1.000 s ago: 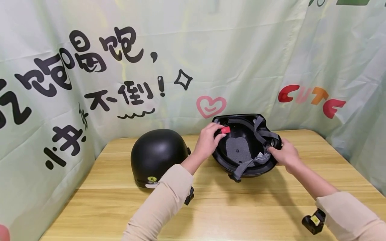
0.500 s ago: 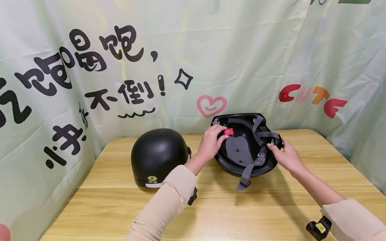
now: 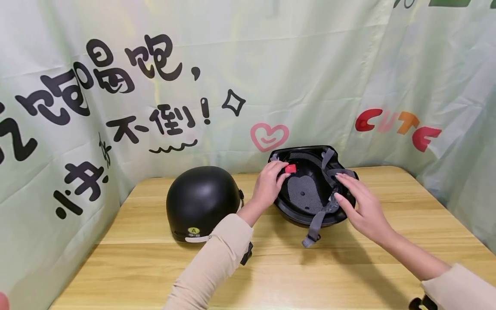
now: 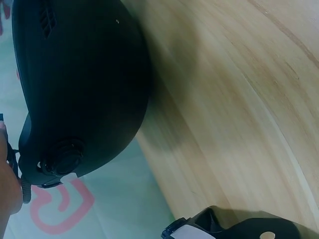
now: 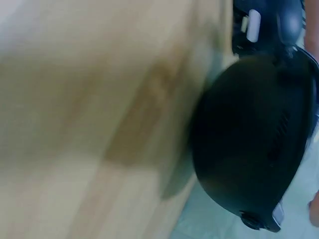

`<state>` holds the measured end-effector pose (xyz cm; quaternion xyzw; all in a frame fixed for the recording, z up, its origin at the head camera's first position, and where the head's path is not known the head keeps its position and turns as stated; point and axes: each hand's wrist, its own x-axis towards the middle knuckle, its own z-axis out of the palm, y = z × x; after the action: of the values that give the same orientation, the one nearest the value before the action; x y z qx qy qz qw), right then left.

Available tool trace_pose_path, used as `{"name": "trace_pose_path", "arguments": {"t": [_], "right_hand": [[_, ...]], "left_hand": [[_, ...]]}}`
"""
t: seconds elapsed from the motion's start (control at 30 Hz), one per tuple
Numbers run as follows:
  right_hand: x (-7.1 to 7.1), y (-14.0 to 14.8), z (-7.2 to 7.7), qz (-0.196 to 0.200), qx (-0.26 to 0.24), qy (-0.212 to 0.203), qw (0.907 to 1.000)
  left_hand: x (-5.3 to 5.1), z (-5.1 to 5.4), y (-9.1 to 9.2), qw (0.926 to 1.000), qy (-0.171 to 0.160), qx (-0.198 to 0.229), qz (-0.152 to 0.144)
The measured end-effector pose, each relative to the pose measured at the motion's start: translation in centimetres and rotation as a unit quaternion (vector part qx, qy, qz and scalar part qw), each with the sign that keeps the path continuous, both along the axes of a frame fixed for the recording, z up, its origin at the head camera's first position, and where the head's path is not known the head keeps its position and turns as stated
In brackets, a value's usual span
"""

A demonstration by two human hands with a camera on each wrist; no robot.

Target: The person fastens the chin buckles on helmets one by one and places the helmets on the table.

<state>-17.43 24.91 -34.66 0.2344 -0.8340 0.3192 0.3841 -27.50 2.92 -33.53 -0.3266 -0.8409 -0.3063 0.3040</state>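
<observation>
An upturned black helmet (image 3: pixel 306 189) shows its padded inside and grey chin straps (image 3: pixel 318 219) in the head view. At its left rim my left hand (image 3: pixel 268 183) pinches a small red buckle (image 3: pixel 290 168) between thumb and fingers. Over the right rim, my right hand (image 3: pixel 366 211) has thumb and fingers apart, nearly straight, beside the strap; whether the fingertips touch it is hard to tell. The left wrist view has the helmet's outer shell (image 4: pixel 84 84) and a bit of my left hand at its left edge. In the right wrist view the shell (image 5: pixel 249 134) is dark.
A second black helmet (image 3: pixel 203 202) stands dome up on the wooden table (image 3: pixel 286 280), left of my left forearm. Behind the table hangs a pale green cloth (image 3: pixel 310 64) with printed writing. A small black device (image 3: pixel 423 302) sits at my right cuff.
My right hand has let go of the right rim and strap, and its fingers have opened over the edge. The strap end now hangs lower outside the front rim. The left hand still pinches the buckle.
</observation>
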Motion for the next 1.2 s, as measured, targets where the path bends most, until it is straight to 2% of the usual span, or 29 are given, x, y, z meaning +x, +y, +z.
{"name": "trace_pose_path", "arguments": {"t": [0.07,0.17,0.27,0.37,0.5,0.67,0.87,0.93,1.07,1.2], "right_hand": [[0.1,-0.1,-0.5,0.042,0.019,0.048,0.9978],[0.2,-0.4,-0.9,0.090,0.064,0.111,0.9877],[0.5,-1.0,-0.9,0.118,0.115,0.170,0.9716],[0.7,-1.5,-0.8,0.139,0.157,0.212,0.9545],[0.7,-1.6,-1.0,0.165,0.215,0.248,0.9300],[0.6,-1.4,-1.4,0.168,0.282,0.279,0.9023],[0.1,-1.4,-1.2,0.152,0.349,0.363,0.8506],[0.0,-1.4,-1.3,0.148,0.366,0.381,0.8359],[-0.3,-1.3,-1.6,0.147,0.385,0.395,0.8210],[-0.6,-1.2,-1.9,0.149,0.382,0.402,0.8186]], "left_hand": [[-0.1,-0.1,-0.1,1.0000,0.002,-0.003,0.001],[-0.2,-0.2,-0.1,1.0000,0.000,-0.007,0.002],[-0.1,-0.3,-0.2,1.0000,0.000,-0.007,0.000],[0.0,-0.3,-0.2,0.9999,0.005,-0.010,-0.001],[0.0,-0.3,-0.2,0.9999,0.013,-0.010,-0.002],[-0.1,-0.3,-0.2,0.9998,0.015,-0.010,-0.004],[-0.2,-0.5,-0.3,0.9997,0.020,-0.010,-0.007],[-0.1,-0.5,-0.3,0.9996,0.022,-0.015,-0.005],[-0.1,-0.6,-0.3,0.9994,0.026,-0.023,-0.002],[-0.3,-0.7,-0.3,0.9992,0.032,-0.026,-0.001]]}}
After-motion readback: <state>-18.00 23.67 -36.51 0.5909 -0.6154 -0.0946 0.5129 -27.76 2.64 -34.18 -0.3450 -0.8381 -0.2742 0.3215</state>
